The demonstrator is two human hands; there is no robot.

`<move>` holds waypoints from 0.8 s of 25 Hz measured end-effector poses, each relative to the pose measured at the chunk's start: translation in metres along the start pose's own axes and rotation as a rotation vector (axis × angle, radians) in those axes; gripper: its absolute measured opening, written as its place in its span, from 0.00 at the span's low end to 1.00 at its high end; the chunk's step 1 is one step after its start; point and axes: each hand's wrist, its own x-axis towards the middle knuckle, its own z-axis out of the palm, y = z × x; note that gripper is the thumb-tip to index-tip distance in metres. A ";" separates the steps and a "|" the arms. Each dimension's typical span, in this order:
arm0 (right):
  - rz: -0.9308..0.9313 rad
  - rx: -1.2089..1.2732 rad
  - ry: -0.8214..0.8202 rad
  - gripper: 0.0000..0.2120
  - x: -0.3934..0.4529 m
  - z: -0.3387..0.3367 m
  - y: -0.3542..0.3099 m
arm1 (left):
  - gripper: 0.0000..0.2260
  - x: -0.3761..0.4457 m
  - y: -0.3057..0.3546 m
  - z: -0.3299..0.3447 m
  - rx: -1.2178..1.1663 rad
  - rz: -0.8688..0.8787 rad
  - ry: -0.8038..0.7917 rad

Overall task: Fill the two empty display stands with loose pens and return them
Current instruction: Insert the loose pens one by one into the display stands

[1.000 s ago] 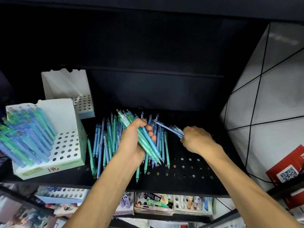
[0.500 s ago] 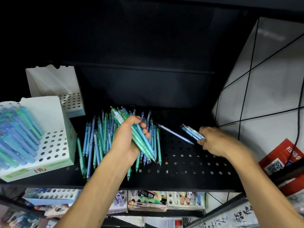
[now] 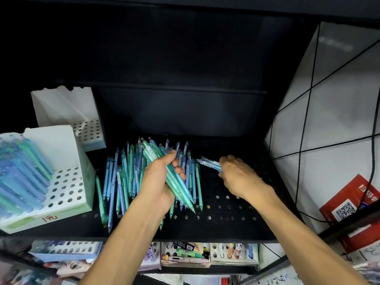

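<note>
My left hand (image 3: 158,177) grips a bundle of teal and blue pens (image 3: 176,182) above the black perforated shelf (image 3: 226,208). More loose pens (image 3: 121,182) lie fanned on the shelf to the left of and under that hand. My right hand (image 3: 238,175) holds a few blue pens (image 3: 207,163) just to the right of the pile. A white display stand (image 3: 67,188), part filled with pens on its left side, sits at the shelf's left. A second white stand (image 3: 86,130) with no pens in its holes is behind it.
A white tiled wall (image 3: 329,124) with a black cable rises to the right. A red box with a QR code (image 3: 353,204) sits at lower right. Below the shelf, a lower tier holds several small pen trays (image 3: 185,254).
My right hand has swung back left from the shelf's right part toward the pile, carrying a few blue pens. My left hand has kept its bundle nearly still.
</note>
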 end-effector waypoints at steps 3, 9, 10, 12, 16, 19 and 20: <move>0.057 -0.095 0.021 0.14 0.004 0.006 0.002 | 0.05 0.001 0.000 -0.006 0.003 0.040 0.005; 0.004 0.392 0.031 0.07 -0.023 -0.039 -0.016 | 0.22 -0.007 -0.003 -0.003 0.023 0.081 0.008; -0.072 0.468 0.040 0.07 -0.029 -0.047 -0.029 | 0.21 -0.010 -0.004 0.000 0.052 0.096 0.002; -0.215 0.561 0.055 0.04 -0.041 -0.056 -0.054 | 0.20 -0.020 -0.004 0.010 0.111 0.095 -0.031; -0.382 0.640 0.070 0.03 -0.040 -0.055 -0.112 | 0.16 -0.030 0.021 -0.008 0.003 0.194 0.055; -0.486 0.650 0.105 0.02 -0.034 -0.046 -0.148 | 0.15 -0.038 0.041 -0.036 -0.041 0.330 0.082; -0.508 0.661 0.103 0.02 -0.033 -0.044 -0.160 | 0.16 -0.040 0.045 -0.045 -0.072 0.353 0.104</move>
